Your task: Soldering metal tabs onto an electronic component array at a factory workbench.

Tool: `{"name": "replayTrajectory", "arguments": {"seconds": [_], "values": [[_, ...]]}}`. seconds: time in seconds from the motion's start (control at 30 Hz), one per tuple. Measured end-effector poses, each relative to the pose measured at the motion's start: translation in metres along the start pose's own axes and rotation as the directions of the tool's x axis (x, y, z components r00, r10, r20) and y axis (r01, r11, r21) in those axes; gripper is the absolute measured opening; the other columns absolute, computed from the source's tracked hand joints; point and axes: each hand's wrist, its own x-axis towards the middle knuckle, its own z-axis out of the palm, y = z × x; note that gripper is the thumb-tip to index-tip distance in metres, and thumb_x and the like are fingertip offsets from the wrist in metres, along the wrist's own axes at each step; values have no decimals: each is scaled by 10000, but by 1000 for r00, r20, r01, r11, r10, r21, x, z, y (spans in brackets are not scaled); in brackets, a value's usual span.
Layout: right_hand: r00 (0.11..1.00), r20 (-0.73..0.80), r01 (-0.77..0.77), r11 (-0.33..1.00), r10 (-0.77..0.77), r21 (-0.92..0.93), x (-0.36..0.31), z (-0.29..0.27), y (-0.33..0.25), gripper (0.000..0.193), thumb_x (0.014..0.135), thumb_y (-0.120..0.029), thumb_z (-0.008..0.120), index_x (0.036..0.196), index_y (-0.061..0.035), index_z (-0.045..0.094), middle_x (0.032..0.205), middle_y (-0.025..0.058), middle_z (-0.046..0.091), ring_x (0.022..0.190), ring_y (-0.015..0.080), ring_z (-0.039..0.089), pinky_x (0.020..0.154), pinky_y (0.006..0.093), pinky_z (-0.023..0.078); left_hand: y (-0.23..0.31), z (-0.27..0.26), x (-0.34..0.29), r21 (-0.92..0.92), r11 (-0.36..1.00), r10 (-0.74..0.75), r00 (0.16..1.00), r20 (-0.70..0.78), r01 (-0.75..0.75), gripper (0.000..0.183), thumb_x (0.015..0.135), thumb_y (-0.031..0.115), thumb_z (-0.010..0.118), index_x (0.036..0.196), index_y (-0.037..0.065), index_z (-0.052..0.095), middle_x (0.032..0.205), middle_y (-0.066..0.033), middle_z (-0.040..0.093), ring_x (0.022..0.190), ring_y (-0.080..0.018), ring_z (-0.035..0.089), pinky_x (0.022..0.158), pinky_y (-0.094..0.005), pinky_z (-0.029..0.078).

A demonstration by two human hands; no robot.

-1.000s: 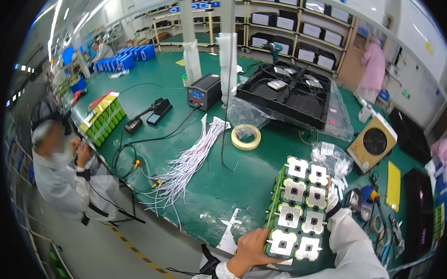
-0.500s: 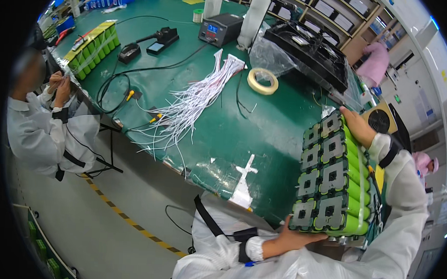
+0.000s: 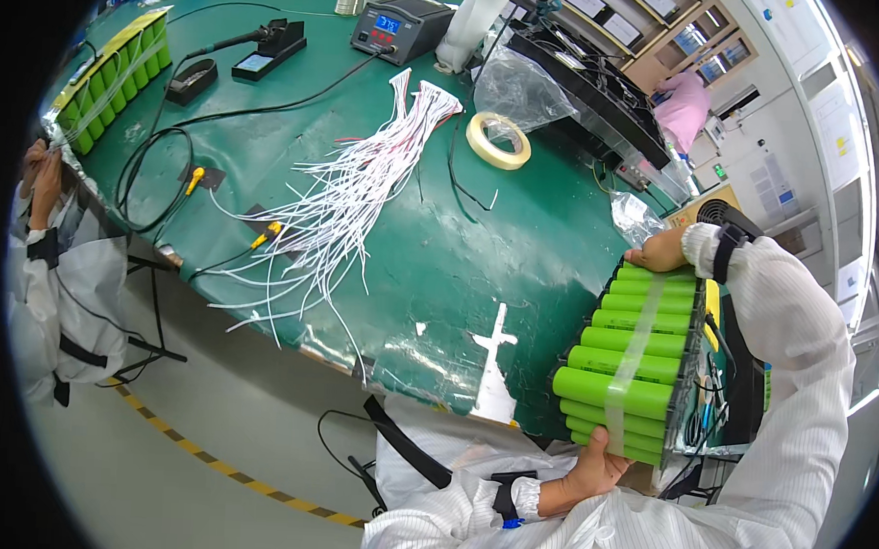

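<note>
A battery pack (image 3: 625,341) of green cylindrical cells, with clear tape around it and black frames along its ends, stands at the right edge of the green table. My right hand (image 3: 661,250) grips its far end from above. At the near end, my left hand (image 3: 596,468) holds the pack's lower edge, thumb up against the cells and fingers partly hidden underneath. Long sides of the cells face me. To the left of the pack, a bundle of white wires (image 3: 365,183) fans out over the tabletop.
A roll of tape (image 3: 498,141), a soldering station (image 3: 401,29) and an iron in its stand (image 3: 270,49) lie farther back. Black trays (image 3: 595,90) with plastic film stand back right. At the left, a co-worker's hands (image 3: 39,183) are near another green pack (image 3: 115,79).
Both my hands have turned the battery pack, so the grey-plated end face has gone from sight and the cells' long sides show. My view has shifted, moving the table's things leftward.
</note>
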Motion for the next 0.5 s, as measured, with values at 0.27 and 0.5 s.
{"name": "replayTrajectory", "arguments": {"seconds": [0.27, 0.5], "values": [[988, 152, 36, 984, -9, -173, 73, -8, -34, 828, 1047, -660, 271, 1269, 34, 665, 1275, 274, 668, 1235, 456, 593, 1090, 534, 415, 11, 1, 2, -84, 989, -121, 992, 23, 122, 996, 843, 758, 632, 1575, 145, 349, 1549, -58, 495, 1400, -242, 500, 1190, -436, 397], [951, 302, 40, 948, 61, -315, 103, -20, -49, 781, 1054, -641, 297, 1263, 8, 678, 1194, 230, 707, 1177, 435, 624, 1060, 544, 430, 24, -9, 5, -267, 885, -211, 839, 501, 382, 925, 855, 699, 640, 1569, 176, 370, 1552, -59, 494, 1434, -259, 468, 1194, -512, 381]]}}
